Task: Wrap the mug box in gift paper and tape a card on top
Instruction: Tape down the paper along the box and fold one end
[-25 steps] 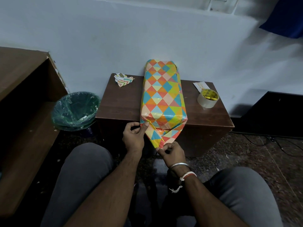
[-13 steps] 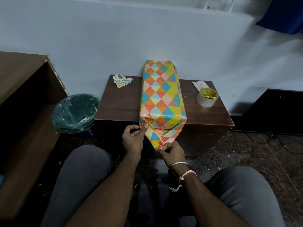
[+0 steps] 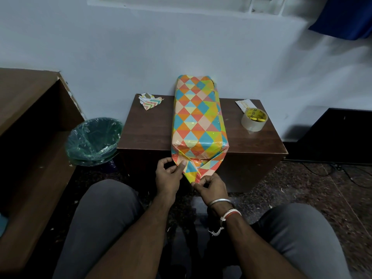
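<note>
Head view: nothing moved; your near-end flap (image 3: 201, 168) still untaped.
Left hand (image 3: 169, 176): you pinch its edge.
Right hand (image 3: 211, 188): you pinch its tip.

grey trousers (image 3: 104, 214); silver bangle (image 3: 219, 201); thread wristband (image 3: 231, 214)

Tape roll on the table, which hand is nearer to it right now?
Right. The right hand pinches the tip of the paper flap, below and left of the tape roll; the left hand holds the flap's left edge, farther left.
</note>
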Tool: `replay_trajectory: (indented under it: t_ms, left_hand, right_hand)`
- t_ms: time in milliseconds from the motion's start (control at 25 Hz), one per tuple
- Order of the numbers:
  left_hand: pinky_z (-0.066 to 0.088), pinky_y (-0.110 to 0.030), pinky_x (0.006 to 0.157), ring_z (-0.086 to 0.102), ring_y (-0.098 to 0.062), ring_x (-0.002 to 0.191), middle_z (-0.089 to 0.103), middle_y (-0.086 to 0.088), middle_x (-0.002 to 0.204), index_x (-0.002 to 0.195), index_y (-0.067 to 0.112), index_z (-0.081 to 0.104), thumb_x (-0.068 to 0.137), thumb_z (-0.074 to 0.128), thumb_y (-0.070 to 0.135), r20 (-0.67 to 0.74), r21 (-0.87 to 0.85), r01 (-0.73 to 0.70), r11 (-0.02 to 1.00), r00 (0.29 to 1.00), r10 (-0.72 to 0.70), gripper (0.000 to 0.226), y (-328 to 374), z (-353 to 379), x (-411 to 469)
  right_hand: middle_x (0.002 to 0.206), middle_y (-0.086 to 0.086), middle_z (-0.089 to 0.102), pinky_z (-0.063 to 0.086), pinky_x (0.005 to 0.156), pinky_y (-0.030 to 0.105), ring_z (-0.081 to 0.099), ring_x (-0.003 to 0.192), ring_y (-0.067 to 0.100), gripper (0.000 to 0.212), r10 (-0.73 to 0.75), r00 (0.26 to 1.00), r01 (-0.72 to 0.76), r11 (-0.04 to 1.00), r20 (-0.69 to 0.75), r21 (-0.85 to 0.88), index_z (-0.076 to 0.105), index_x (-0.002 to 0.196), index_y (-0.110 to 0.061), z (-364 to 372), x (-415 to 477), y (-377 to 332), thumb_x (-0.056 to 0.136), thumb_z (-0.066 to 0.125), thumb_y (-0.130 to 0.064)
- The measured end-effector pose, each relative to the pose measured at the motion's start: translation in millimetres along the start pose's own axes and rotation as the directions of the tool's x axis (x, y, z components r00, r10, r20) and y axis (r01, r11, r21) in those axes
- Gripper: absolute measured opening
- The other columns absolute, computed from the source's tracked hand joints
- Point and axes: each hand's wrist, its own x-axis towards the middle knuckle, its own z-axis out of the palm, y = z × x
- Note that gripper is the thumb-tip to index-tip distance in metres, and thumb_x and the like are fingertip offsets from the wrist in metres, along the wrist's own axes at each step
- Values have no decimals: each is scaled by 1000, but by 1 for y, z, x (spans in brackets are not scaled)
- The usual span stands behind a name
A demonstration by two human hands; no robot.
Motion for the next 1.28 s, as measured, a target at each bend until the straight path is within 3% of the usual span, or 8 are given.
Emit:
replay_trajectory:
  t_ms: [200, 400, 480, 680, 800, 1000, 1120, 1280]
  left_hand:
    - [62, -51, 81, 74, -31, 91, 72, -16, 91, 106, 25, 53, 79, 90, 25, -61, 78, -60, 995, 996, 65, 46, 0, 4, 1]
    - [64, -44, 77, 74, -28, 97, 72, -15, 99, 117, 16, 52, 82, 87, 19, -43, -30, 23, 999, 999, -25, 50, 3, 6, -4]
    - [64, -40, 74, 74, -26, 99, 71, -15, 102, 118, 14, 52, 83, 86, 17, -35, -53, 49, 997, 998, -51, 49, 4, 6, -6]
    - [63, -35, 67, 77, -22, 90, 75, -14, 103, 119, 12, 55, 83, 86, 16, 11, -105, 106, 989, 994, -106, 47, 3, 7, -14]
    - [62, -31, 62, 78, -19, 84, 77, -12, 100, 120, 12, 58, 85, 84, 15, 74, -78, 139, 987, 988, -133, 44, -1, 9, -23]
    - [61, -29, 63, 78, -20, 88, 80, -9, 99, 114, 11, 71, 89, 80, 17, 133, -21, 163, 986, 978, -159, 28, -5, 13, -26]
    - [63, -35, 67, 78, -24, 92, 80, -9, 100, 114, 8, 73, 89, 80, 15, 156, 1, 193, 981, 969, -191, 28, -7, 15, -26]
    - [62, -32, 62, 78, -20, 85, 80, -9, 95, 108, 6, 74, 90, 79, 14, 153, -9, 215, 977, 965, -211, 21, -9, 18, -26]
  right_hand:
    - [77, -6, 67, 47, 68, 14, 64, 71, 7, 22, 4, 1000, -4, 997, 3, 76, 70, 71, -15, -5, -6, -1, 83, 83, -27]
    - [76, -5, 71, 60, 79, 54, 71, 82, 27, 20, 144, 989, -118, 927, -45, 356, 65, 82, -29, -9, -4, -3, 80, 59, -47]
    - [78, -1, 71, 59, 75, 60, 72, 80, 31, 22, 157, 981, -95, 904, -115, 418, 55, 88, -37, -2, 3, 10, 77, 64, -53]
    - [74, 9, 69, 62, 69, 52, 70, 68, 27, 51, 288, 944, -142, 795, -160, 589, 49, 109, -29, -4, 3, -13, 78, 90, -25]
    - [72, 8, 74, 62, 73, 50, 74, 70, 29, 34, 301, 951, -192, 759, -74, 622, 69, 108, -8, -6, 11, -13, 81, 87, -17]
    - [70, 8, 71, 61, 78, 62, 73, 84, 47, 21, 317, 948, -259, 791, -10, 555, 76, 83, -9, -9, 17, -15, 78, 90, -24]
    - [68, 8, 66, 62, 65, 52, 69, 66, 36, 20, 324, 946, -292, 805, 30, 517, 71, 82, -9, -14, 18, -17, 80, 88, -20]
    - [88, 20, 74, 58, 56, 36, 68, 70, 30, 28, 277, 953, -304, 833, 126, 463, 72, 107, -2, -13, 11, -12, 83, 84, -7]
